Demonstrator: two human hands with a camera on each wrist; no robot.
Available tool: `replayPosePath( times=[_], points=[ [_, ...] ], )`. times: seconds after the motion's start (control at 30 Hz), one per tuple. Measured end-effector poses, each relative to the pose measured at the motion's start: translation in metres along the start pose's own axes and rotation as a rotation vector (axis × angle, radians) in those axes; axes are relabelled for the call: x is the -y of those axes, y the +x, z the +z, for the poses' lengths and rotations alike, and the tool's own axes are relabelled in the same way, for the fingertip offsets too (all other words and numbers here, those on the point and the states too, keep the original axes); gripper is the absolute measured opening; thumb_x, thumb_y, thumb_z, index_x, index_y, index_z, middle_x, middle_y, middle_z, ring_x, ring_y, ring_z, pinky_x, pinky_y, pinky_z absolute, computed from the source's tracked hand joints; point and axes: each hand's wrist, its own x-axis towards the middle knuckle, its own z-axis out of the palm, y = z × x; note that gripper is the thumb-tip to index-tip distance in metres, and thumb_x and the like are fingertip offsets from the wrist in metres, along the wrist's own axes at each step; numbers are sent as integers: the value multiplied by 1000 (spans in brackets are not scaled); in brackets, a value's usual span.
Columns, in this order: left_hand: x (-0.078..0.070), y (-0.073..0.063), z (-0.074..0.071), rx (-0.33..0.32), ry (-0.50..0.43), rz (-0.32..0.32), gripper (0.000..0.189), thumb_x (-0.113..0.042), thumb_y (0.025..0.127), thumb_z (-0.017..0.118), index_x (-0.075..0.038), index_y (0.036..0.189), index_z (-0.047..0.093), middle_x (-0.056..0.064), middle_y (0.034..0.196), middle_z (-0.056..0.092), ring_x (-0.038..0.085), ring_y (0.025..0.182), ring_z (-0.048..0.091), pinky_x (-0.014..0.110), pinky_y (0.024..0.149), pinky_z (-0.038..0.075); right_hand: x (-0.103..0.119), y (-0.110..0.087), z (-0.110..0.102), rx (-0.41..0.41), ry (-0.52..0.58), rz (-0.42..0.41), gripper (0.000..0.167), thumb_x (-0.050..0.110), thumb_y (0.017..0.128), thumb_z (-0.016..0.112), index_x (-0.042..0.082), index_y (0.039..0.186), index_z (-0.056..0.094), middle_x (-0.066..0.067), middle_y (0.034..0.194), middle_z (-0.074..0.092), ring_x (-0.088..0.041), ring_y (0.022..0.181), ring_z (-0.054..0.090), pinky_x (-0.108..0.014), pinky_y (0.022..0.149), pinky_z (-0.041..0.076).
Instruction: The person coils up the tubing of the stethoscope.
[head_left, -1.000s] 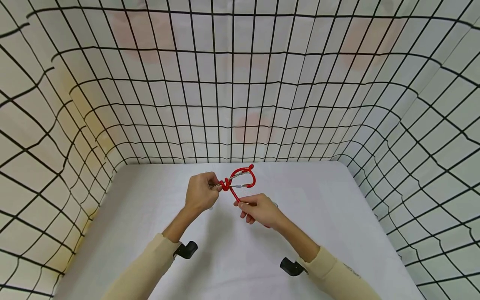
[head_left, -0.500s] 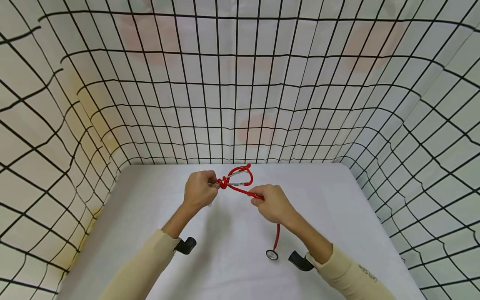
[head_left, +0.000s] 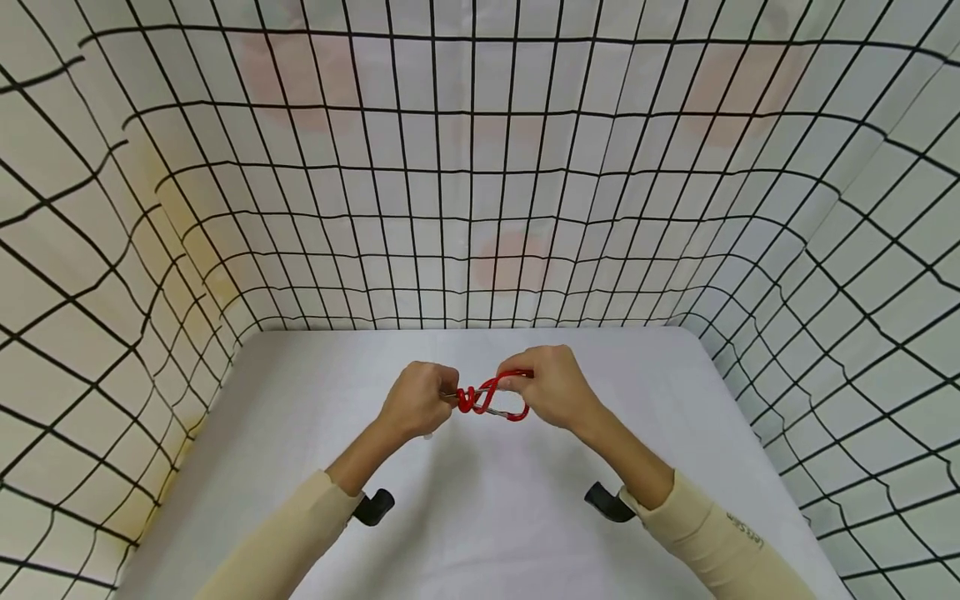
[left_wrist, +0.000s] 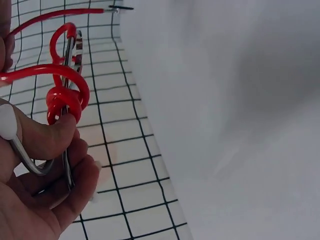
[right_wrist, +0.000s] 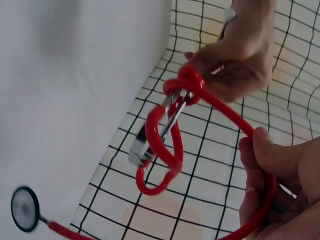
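A stethoscope with red tubing is held up between both hands, over the white surface. Its tubing is wound in a coil (left_wrist: 65,102) around the metal ear tubes (right_wrist: 172,122), with a red loop beyond it. My left hand (head_left: 420,400) grips the ear tubes by their ends; a white earpiece (left_wrist: 7,121) shows beside the thumb. On the other side of the coil, my right hand (head_left: 551,387) pinches the free red tubing (right_wrist: 230,114) between thumb and fingers. From that length hangs the round chest piece (right_wrist: 25,209), which is out of sight in the head view.
A white-covered table (head_left: 480,517) lies under the hands. Black wire mesh (head_left: 480,192) stands around the back and both sides, with pale sheeting behind it. Each sleeve cuff bears a black wrist mount (head_left: 373,507).
My right hand first drew the tubing out to the right, then rose and came closer to the coil. My left hand shifted slightly right and down, keeping its grip.
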Motion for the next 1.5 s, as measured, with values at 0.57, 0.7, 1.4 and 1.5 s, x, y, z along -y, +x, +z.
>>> replayPosePath(
  times=[0.57, 0.7, 1.4, 1.5],
  points=[
    [-35, -7, -4, 104, -200, 134, 29, 7, 80, 72, -15, 63, 63, -9, 67, 68, 8, 63, 57, 25, 55, 49, -67, 27, -6, 212, 213, 202, 18, 32, 90, 77, 17, 98, 82, 1, 92, 74, -21, 87, 61, -36, 76, 53],
    [-40, -5, -5, 94, -220, 140, 27, 8, 80, 71, -14, 64, 65, -8, 70, 71, 7, 63, 58, 24, 54, 49, -81, 27, 0, 241, 305, 259, 22, 31, 91, 75, 12, 100, 81, -4, 93, 74, -24, 90, 61, -37, 80, 53],
    [-23, 7, -18, -170, -297, 12, 11, -1, 83, 79, -8, 76, 74, 0, 73, 75, 9, 60, 65, 26, 59, 56, -71, 6, 31, 246, 552, 493, 56, 54, 93, 66, -2, 94, 72, -7, 76, 65, -15, 64, 58, -24, 62, 52],
    [-15, 9, -17, -219, -271, -5, 11, 0, 83, 78, -6, 75, 74, 2, 73, 75, 11, 60, 66, 26, 59, 56, -65, 0, 32, 249, 508, 466, 47, 46, 95, 67, -1, 94, 71, -8, 75, 64, -16, 63, 60, -26, 63, 55]
  ],
)
